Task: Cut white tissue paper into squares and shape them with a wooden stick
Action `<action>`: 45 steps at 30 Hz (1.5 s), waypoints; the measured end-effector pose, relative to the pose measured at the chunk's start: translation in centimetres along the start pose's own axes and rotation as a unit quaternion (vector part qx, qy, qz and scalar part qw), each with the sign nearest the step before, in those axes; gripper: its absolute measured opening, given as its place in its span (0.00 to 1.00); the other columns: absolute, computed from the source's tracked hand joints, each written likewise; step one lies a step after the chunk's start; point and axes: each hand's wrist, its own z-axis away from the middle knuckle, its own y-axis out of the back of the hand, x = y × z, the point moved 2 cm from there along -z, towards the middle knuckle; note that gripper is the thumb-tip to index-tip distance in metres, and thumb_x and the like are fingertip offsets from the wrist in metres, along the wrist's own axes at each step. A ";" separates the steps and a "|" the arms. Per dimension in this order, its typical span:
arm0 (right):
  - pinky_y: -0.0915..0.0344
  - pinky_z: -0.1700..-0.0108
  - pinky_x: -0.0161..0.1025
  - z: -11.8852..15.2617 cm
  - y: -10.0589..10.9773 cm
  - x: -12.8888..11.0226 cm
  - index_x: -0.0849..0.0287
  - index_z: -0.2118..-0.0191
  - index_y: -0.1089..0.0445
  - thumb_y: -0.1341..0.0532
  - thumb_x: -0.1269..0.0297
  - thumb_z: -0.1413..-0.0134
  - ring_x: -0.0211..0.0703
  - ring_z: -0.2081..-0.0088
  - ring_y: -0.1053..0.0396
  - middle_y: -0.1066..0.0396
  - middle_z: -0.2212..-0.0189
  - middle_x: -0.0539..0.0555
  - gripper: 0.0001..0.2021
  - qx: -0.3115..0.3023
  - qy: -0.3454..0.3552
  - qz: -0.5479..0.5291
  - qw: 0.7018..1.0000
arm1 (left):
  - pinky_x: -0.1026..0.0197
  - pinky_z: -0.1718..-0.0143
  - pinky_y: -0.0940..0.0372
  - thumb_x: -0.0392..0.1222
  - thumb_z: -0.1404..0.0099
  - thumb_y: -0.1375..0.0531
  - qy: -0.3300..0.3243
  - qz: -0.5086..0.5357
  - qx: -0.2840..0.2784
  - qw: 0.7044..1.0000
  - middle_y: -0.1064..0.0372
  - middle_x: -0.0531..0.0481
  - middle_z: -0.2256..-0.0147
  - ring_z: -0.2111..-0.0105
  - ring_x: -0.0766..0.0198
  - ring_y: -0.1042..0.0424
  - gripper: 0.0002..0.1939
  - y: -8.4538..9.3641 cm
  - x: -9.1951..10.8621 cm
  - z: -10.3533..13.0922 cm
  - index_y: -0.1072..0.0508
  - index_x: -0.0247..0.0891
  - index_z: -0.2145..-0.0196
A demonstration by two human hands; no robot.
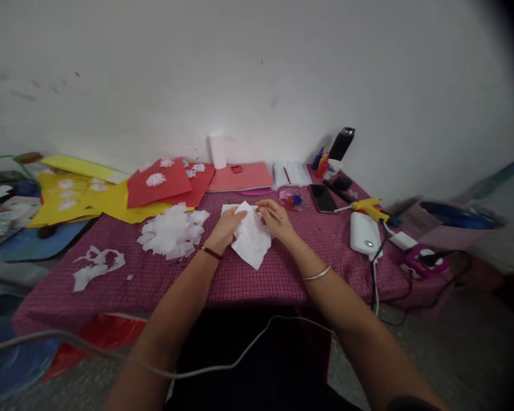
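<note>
A white sheet of thin paper (253,238) hangs between my hands over the checked tablecloth, one corner pointing toward me. My left hand (226,227) pinches its left edge, thumb on top. At its upper right edge, my right hand (276,220) has its thumb and fingers closed on the paper. Behind the sheet, a bit of another white piece shows near my left fingers. To the left lies a pile of white paper pieces (171,231), and farther left a torn white scrap (97,265).
Red sheets (156,191) and yellow sheets (75,197) with paper flowers lie back left. At the right are a phone (322,198), a yellow glue gun (368,209), a white power bank (364,233) and a purple power strip (424,262). A cable (214,371) crosses in front.
</note>
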 end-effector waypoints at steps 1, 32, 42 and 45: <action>0.36 0.72 0.34 0.0 0.0 0.1 0.58 0.59 0.31 0.43 0.61 0.46 0.36 0.75 0.34 0.26 0.66 0.53 0.11 0.002 0.001 -0.004 1.000 | 0.64 0.77 0.40 0.37 0.50 0.38 0.000 -0.001 -0.001 1.000 0.31 0.54 0.79 0.82 0.67 0.35 0.09 0.0 -0.1 -0.1 0.28 0.34 0.68; 0.47 0.76 0.30 0.0 -0.6 -1.2 0.60 0.74 0.34 0.41 0.65 0.52 0.32 0.78 0.43 0.37 0.80 0.45 0.05 -0.097 -0.060 0.001 0.994 | 0.65 0.76 0.39 0.44 0.52 0.31 -0.022 -0.045 -0.025 0.998 0.29 0.54 0.76 0.80 0.69 0.34 0.16 0.0 0.3 0.2 0.28 0.35 0.67; 0.60 0.83 0.30 0.7 -1.1 -1.1 0.59 0.76 0.37 0.38 0.61 0.47 0.30 0.85 0.54 0.40 0.86 0.43 0.11 -0.138 -0.112 -0.116 0.977 | 0.67 0.78 0.41 0.46 0.49 0.32 0.012 -0.047 -0.069 0.996 0.31 0.54 0.79 0.81 0.70 0.36 0.14 0.4 0.8 0.1 0.30 0.36 0.70; 0.56 0.82 0.29 0.4 -0.9 -0.7 0.59 0.75 0.37 0.40 0.65 0.46 0.30 0.85 0.52 0.40 0.85 0.43 0.10 -0.103 -0.122 -0.126 0.979 | 0.67 0.77 0.40 0.40 0.55 0.30 0.013 -0.051 -0.066 0.996 0.31 0.56 0.78 0.81 0.70 0.35 0.16 0.5 1.1 0.4 0.30 0.36 0.69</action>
